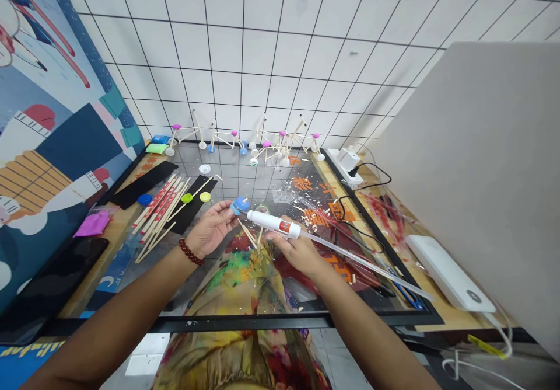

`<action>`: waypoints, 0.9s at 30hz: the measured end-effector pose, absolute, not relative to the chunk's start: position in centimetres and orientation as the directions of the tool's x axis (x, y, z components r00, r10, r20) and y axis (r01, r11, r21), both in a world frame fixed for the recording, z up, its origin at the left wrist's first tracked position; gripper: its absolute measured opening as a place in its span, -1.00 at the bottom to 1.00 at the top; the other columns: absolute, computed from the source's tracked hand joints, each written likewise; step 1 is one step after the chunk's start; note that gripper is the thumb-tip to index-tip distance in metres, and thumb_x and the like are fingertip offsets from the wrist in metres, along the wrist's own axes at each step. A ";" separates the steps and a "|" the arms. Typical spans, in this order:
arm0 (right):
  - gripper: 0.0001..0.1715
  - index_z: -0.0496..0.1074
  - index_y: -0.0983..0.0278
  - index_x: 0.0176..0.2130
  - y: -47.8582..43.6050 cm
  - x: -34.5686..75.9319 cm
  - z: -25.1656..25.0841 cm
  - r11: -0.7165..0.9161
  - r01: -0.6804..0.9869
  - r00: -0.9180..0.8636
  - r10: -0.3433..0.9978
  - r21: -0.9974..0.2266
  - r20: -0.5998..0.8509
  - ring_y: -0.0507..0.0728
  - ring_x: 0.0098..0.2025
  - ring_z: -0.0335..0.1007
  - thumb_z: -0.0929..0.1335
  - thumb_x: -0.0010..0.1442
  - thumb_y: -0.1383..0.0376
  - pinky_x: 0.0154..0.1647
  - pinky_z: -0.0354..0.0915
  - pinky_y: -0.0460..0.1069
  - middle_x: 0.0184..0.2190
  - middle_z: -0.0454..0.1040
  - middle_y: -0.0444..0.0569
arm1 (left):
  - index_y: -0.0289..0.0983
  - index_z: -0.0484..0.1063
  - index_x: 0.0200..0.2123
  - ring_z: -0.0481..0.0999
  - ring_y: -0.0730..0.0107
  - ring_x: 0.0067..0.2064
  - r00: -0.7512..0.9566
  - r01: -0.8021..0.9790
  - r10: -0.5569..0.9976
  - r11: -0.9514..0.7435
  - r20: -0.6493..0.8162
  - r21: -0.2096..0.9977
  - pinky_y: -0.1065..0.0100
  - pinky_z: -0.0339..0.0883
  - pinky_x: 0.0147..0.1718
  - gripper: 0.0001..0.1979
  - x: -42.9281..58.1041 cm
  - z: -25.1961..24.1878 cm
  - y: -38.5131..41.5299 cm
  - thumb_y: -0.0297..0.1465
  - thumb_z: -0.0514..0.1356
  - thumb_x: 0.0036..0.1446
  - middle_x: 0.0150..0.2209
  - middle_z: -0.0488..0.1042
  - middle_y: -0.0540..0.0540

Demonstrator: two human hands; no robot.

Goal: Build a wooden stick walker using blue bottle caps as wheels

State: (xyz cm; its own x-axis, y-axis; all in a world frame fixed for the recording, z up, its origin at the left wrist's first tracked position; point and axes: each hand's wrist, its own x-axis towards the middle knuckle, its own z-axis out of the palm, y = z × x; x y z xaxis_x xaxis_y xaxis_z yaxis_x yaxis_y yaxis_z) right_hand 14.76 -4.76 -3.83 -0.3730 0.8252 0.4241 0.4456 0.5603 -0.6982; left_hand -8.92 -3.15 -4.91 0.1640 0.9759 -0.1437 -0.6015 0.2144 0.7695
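Above the glass tabletop point(245, 174), the left hand point(210, 229) pinches a blue cap point(240, 205) with sticks point(248, 233) below it. The right hand point(297, 250) has its fingers closed around a white glue tube point(273, 223), nozzle touching the cap.

the right hand point(298, 251) covers the middle of the white glue tool point(275, 223), so how its body joins the long clear stick point(363, 261) trailing behind cannot be told. the left hand point(211, 226) pinches a blue cap point(240, 205), whose underside is hidden by the fingertips. thin sticks point(249, 235) below the cap vanish between the two hands. the far stick models point(280, 143) are too small to make out joints. both forearms are cut off by the bottom edge.
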 end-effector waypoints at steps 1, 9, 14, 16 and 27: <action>-0.45 0.47 0.20 -0.41 -4.8 14.8 -3.8 0.561 0.446 -0.374 0.825 -0.698 0.424 0.09 -0.42 0.29 0.23 0.32 -0.13 -0.38 0.24 -0.02 -0.46 0.35 -0.12 | -0.29 0.49 -0.24 0.54 0.43 -0.27 0.164 -0.604 0.976 0.212 -0.141 0.769 0.37 0.44 -0.23 -0.73 -8.9 -5.0 -3.1 -0.49 0.42 -0.04 -0.26 0.55 -0.07; -0.45 0.45 0.21 -0.41 -4.7 14.8 -3.8 0.569 0.443 -0.388 0.818 -0.693 0.423 0.09 -0.43 0.28 0.21 0.33 -0.11 -0.38 0.21 -0.02 -0.47 0.31 -0.12 | -0.29 0.50 -0.23 0.52 0.42 -0.25 0.168 -0.628 0.972 0.236 -0.166 0.742 0.35 0.42 -0.21 -0.73 -8.9 -4.8 -3.1 -0.50 0.42 -0.05 -0.25 0.54 -0.07; -0.44 0.40 0.21 -0.42 -4.5 14.7 -4.0 0.583 0.432 -0.379 0.810 -0.688 0.448 0.08 -0.44 0.25 0.22 0.32 -0.15 -0.40 0.18 -0.03 -0.48 0.29 -0.14 | -0.29 0.51 -0.22 0.52 0.40 -0.24 0.163 -0.621 0.974 0.227 -0.159 0.750 0.33 0.42 -0.19 -0.75 -9.0 -4.7 -3.0 -0.50 0.40 -0.02 -0.25 0.54 -0.08; -0.41 0.42 0.21 -0.41 -4.5 14.8 -4.0 0.587 0.444 -0.383 0.807 -0.677 0.449 0.09 -0.44 0.25 0.20 0.32 -0.16 -0.39 0.18 -0.02 -0.48 0.29 -0.13 | -0.29 0.51 -0.22 0.52 0.40 -0.24 0.166 -0.618 0.974 0.225 -0.155 0.753 0.32 0.43 -0.18 -0.75 -9.0 -4.7 -3.0 -0.49 0.39 -0.02 -0.26 0.54 -0.07; -0.41 0.54 0.22 -0.35 -4.3 15.1 -4.4 0.594 0.490 -0.372 0.805 -0.639 0.463 0.13 -0.38 0.36 0.19 0.35 -0.10 -0.33 0.28 0.00 -0.43 0.41 -0.05 | -0.37 0.52 -0.22 0.57 0.36 -0.24 0.170 -0.653 0.968 0.250 -0.182 0.715 0.35 0.48 -0.23 -0.78 -8.9 -4.1 -3.2 -0.51 0.36 0.01 -0.24 0.58 -0.16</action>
State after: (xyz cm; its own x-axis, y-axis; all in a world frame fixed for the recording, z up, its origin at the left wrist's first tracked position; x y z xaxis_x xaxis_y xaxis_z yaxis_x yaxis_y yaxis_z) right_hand 15.06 -4.31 -4.37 -0.3719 0.8047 0.4628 0.4898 0.5936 -0.6386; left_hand -8.89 -3.24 -4.09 0.1704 0.9683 -0.1825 -0.6531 0.2497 0.7150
